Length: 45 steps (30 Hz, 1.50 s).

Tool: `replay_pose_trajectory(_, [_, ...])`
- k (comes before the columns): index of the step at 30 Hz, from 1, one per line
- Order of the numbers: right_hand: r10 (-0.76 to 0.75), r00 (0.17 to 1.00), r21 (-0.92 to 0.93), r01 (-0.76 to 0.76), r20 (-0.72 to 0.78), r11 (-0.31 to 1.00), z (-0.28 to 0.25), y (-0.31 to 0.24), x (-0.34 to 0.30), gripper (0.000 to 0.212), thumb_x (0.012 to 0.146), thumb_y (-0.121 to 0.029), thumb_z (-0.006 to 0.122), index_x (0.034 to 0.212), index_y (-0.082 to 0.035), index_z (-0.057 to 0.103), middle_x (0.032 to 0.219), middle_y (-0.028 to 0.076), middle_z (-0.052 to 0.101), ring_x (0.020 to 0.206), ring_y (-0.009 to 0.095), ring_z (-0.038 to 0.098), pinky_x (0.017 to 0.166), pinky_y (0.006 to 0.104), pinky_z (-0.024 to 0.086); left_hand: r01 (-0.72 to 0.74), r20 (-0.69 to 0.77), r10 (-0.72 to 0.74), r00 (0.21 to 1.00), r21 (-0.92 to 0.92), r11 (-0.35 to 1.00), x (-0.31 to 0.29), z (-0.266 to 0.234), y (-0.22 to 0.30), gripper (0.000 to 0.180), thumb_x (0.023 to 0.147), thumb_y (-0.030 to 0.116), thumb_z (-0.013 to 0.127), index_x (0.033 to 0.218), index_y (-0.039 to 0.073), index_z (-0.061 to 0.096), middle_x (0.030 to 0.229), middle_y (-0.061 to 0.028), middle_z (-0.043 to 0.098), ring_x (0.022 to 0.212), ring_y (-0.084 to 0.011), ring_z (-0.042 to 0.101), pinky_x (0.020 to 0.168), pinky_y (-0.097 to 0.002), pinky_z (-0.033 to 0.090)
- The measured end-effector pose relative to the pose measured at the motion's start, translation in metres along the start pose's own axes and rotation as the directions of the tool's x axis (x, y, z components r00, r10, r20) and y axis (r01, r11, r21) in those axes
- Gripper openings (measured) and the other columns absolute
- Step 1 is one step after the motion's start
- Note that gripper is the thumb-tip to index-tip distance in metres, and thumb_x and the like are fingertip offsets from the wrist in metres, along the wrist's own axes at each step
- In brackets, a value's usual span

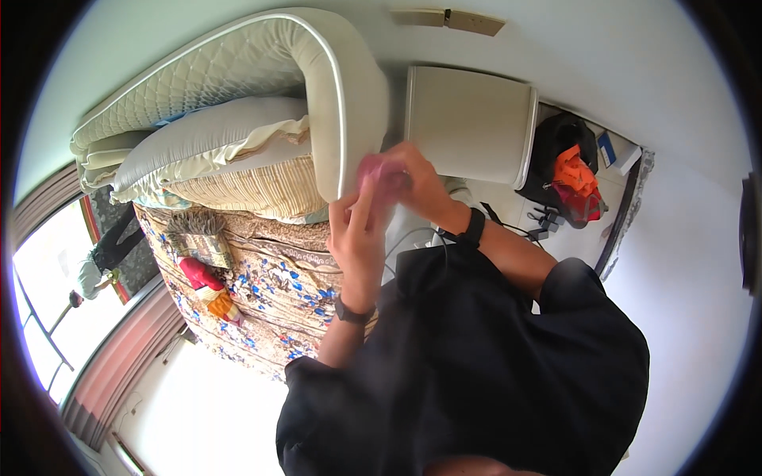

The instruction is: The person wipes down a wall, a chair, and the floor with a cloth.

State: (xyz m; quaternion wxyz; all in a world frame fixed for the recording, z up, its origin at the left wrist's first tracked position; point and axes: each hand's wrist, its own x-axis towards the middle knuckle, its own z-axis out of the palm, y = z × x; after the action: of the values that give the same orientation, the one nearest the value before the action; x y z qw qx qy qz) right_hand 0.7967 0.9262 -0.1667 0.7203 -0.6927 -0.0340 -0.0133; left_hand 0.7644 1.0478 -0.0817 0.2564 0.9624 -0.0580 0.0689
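- Left hand (355, 242): fingers bent, nearly closed, tips pinching near side of pink item; keep grip light and steady.
- Pink item (384, 181): between both hands, at right end of padded headboard (324, 119); too blurred to identify. Best turned slowly, clear of headboard.
- Right hand (419, 184): fingers curled closed round far side; loosen only with left grip secure.
- Counts, below headboard: red-and-yellow bundle (210, 289), 1; pillows (214, 131), at least 2.
- Counts, right of headboard: pink item, 1; pale cabinet (468, 111), 1; black bag (559, 135), 1; orange cloth (573, 170), 1.
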Motion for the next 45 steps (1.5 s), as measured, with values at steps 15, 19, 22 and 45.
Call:
replay_pose_trajectory(15, [-0.014, 0.954, 0.431, 0.148, -0.298, 0.89, 0.0, 0.053, 0.08, 0.014, 0.094, -0.01, 0.053, 0.107, -0.005, 0.052, 0.092, 0.007, 0.06, 0.085, 0.013, 0.057, 0.071, 0.0271, 0.047, 0.082, -0.038, -0.077, 0.996, 0.15, 0.985, 0.101, 0.093, 0.044, 0.036, 0.086, 0.015, 0.064, 0.122, 0.017, 0.063, 0.103, -0.011, 0.057, 0.089, -0.0307, 0.064, 0.074, -0.0398, 0.053])
replay_pose_trajectory(19, [0.389, 0.921, 0.911, -0.17, 0.011, 0.377, 0.019, 0.117, 0.061, 0.023, 0.09, -0.014, 0.06, 0.108, -0.004, 0.051, 0.097, 0.012, 0.062, 0.091, 0.016, 0.06, 0.076, 0.0289, 0.047, 0.075, 0.128, -0.107, 0.986, 0.229, 0.97, 0.087, 0.114, 0.01, 0.036, 0.089, 0.015, 0.06, 0.125, 0.017, 0.061, 0.105, -0.0132, 0.056, 0.092, -0.0305, 0.063, 0.076, -0.0388, 0.053])
replay_pose_trajectory(22, [-0.123, 0.964, -0.054, 0.114, -0.236, 0.992, 0.017, 0.122, 0.021, 0.028, 0.087, -0.017, 0.064, 0.108, -0.004, 0.05, 0.103, 0.015, 0.062, 0.093, 0.022, 0.062, 0.077, 0.0316, 0.049, -0.032, 0.192, 0.016, 0.981, 0.08, 0.996, 0.057, 0.109, -0.004, 0.038, 0.09, 0.013, 0.058, 0.128, 0.017, 0.059, 0.105, -0.0137, 0.055, 0.094, -0.0281, 0.063, 0.077, -0.0376, 0.053])
replay_pose_trajectory(45, [0.287, 0.954, -0.339, -0.301, -0.091, 0.891, -0.078, 0.132, -0.031, 0.026, 0.082, -0.022, 0.065, 0.097, -0.003, 0.055, 0.083, 0.016, 0.062, 0.072, 0.036, 0.059, 0.066, 0.0419, 0.047, 0.121, 0.402, -0.064, 0.913, -0.118, 0.986, 0.007, 0.18, -0.033, 0.038, 0.09, 0.02, 0.058, 0.126, 0.009, 0.055, 0.096, -0.0162, 0.059, 0.091, -0.0345, 0.058, 0.077, -0.0434, 0.047])
